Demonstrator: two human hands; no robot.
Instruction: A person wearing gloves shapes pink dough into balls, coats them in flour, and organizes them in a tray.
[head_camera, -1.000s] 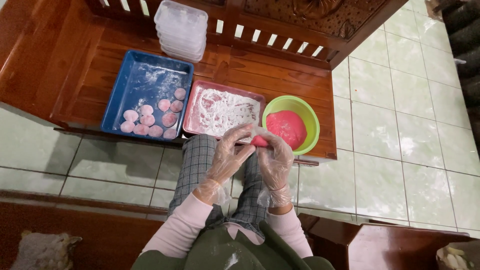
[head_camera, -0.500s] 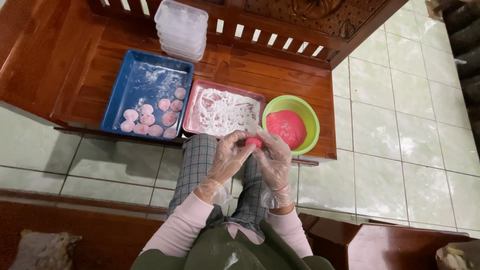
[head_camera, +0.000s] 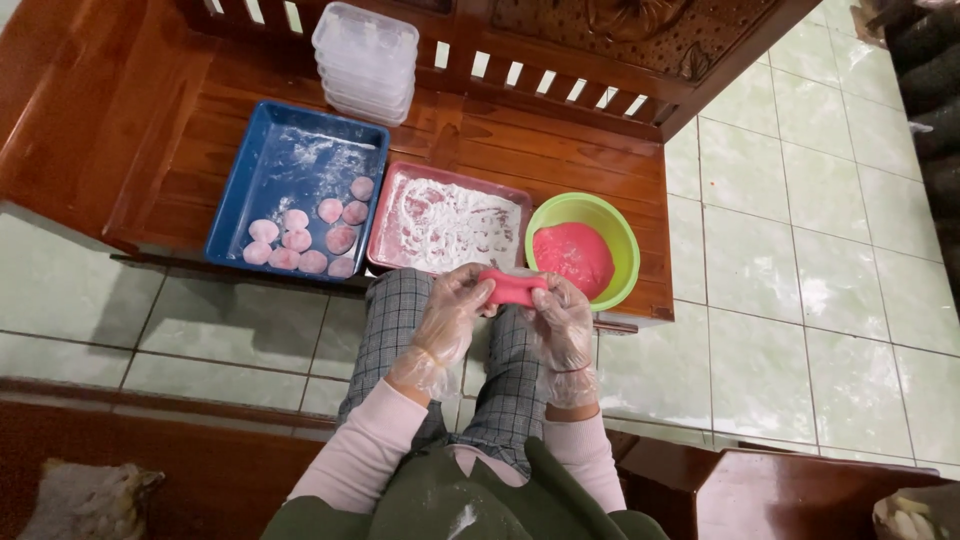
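Both my hands wear clear plastic gloves and hold one piece of pink-red dough (head_camera: 512, 287) between them, stretched flat over my knees. My left hand (head_camera: 449, 318) pinches its left end, my right hand (head_camera: 562, 322) its right end. Just beyond, a green bowl (head_camera: 619, 232) holds a lump of the same red dough (head_camera: 571, 258). A red tray (head_camera: 385, 218) dusted with white flour sits left of the bowl. A blue tray (head_camera: 290, 160) further left carries several floured pink balls (head_camera: 303, 240).
The trays and bowl rest on a low dark wooden bench (head_camera: 130, 130) with a slatted back. A stack of clear lidded plastic boxes (head_camera: 365, 58) stands behind the blue tray. Pale green floor tiles (head_camera: 790, 300) spread to the right. A wooden seat edge (head_camera: 800, 495) is near right.
The dough, a small ball pressed between my hands before, is now pulled out into a wider flat strip. My hands have moved slightly apart.
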